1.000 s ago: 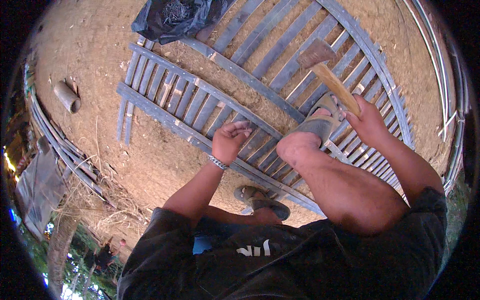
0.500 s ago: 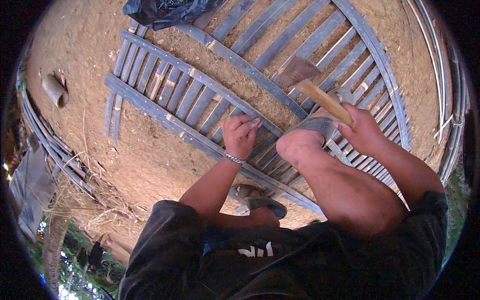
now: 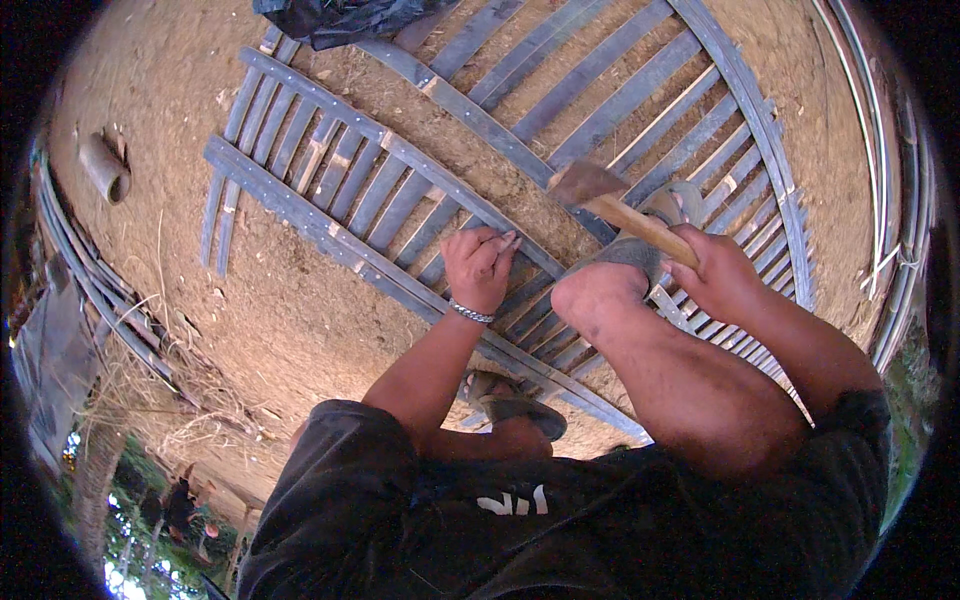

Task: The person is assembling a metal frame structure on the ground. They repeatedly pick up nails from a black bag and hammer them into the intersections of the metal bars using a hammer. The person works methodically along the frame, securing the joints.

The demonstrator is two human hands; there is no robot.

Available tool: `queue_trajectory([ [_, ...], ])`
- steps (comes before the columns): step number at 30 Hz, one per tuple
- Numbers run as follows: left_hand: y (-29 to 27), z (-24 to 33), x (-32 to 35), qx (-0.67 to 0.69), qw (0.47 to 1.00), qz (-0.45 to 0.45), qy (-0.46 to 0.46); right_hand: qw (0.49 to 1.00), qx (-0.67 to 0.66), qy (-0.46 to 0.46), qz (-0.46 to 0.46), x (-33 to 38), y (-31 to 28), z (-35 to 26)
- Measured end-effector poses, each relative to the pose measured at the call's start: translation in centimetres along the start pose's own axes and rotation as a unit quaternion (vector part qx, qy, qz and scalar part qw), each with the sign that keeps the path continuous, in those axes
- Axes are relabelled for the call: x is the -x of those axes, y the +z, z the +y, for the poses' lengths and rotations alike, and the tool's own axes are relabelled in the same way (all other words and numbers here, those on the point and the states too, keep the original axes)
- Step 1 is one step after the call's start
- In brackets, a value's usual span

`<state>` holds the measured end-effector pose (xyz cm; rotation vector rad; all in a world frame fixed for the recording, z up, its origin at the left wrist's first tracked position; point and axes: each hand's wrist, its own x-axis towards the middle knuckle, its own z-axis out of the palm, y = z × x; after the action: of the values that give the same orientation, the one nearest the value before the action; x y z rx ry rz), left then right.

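My right hand (image 3: 722, 272) is closed round the wooden handle of a hatchet (image 3: 640, 222). Its broad, rust-brown head points to the far left, above the slatted frames. Beside my raised right knee, my left hand (image 3: 478, 270) has its fingers pinched together at the upper rail of a narrow slatted panel (image 3: 385, 205). Whatever sits between those fingertips is too small to make out. Dark strips cross this panel between two long rails dotted with small pale marks.
A larger slatted panel (image 3: 590, 85) lies at the far right, with my sandalled foot on it. A black plastic bag (image 3: 340, 20) rests at the far edge. A short hollow tube (image 3: 104, 168) lies on the dirt at left; long poles (image 3: 80, 260) line both sides.
The hatchet head has come down and slightly left, nearer to my left hand. My right hand shifted a little with it, while my left hand stayed at the rail.
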<state>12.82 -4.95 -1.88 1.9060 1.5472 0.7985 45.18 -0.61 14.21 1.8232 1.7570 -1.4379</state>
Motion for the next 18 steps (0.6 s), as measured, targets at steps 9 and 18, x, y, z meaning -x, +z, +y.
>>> queue_trajectory([
  [9,-0.1,-0.3,-0.1,-0.002,1.0,0.015,0.009,0.914,0.273,-0.297,-0.044,-4.5,-1.1,0.4],
  [18,0.4,-1.4,0.4,0.015,1.0,0.005,0.01,0.872,0.327,-0.363,-0.04,-9.7,-0.4,0.3],
])
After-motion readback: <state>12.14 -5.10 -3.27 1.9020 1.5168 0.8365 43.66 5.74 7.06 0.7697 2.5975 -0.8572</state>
